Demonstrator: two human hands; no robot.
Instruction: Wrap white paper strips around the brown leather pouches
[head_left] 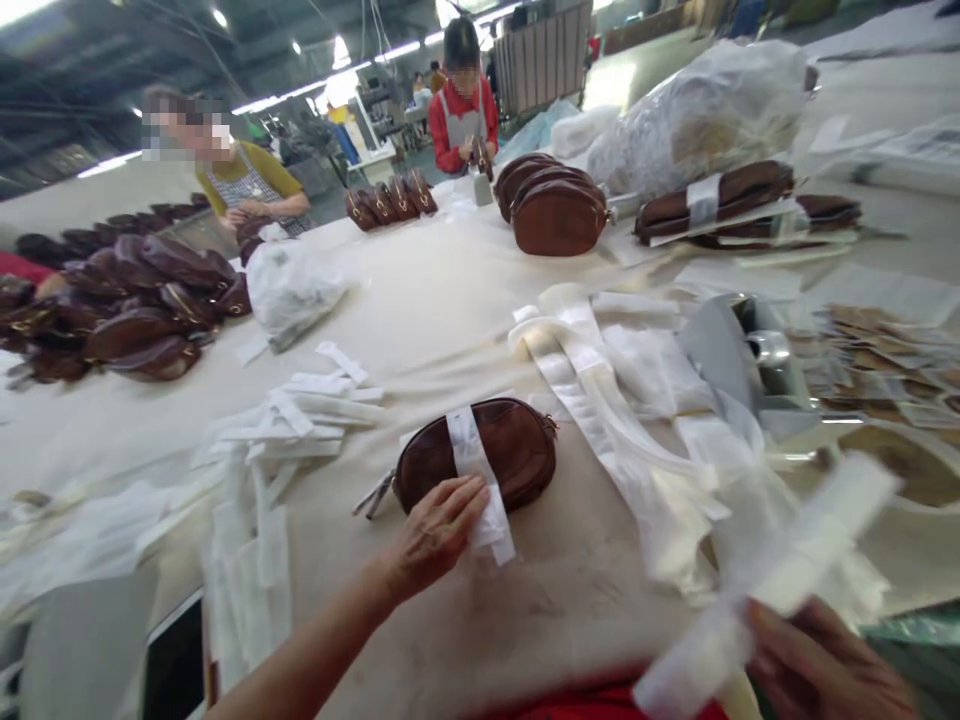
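- The brown bag is lying on the pale table directly in front of the person, with a white band running across its middle and hanging past its near edge.
- The left hand is resting on the band at the bag's near edge, fingers close together and slightly bent; the thumb is not showing, so I cannot tell whether it is pinching anything.
- The right hand is closing thumb and fingers around a white strip, well to the right of the bag and nearer the person; both are blurring.
- A zip pull is sticking out from the bag's left end.
- Loose white strips are lying left of the bag; a phone is lying nearer the person on that side.
- Long white pieces are spreading right of the bag.
- Beyond the bag, upright brown bags are standing, and a co-worker in red sleeves is holding something brown.
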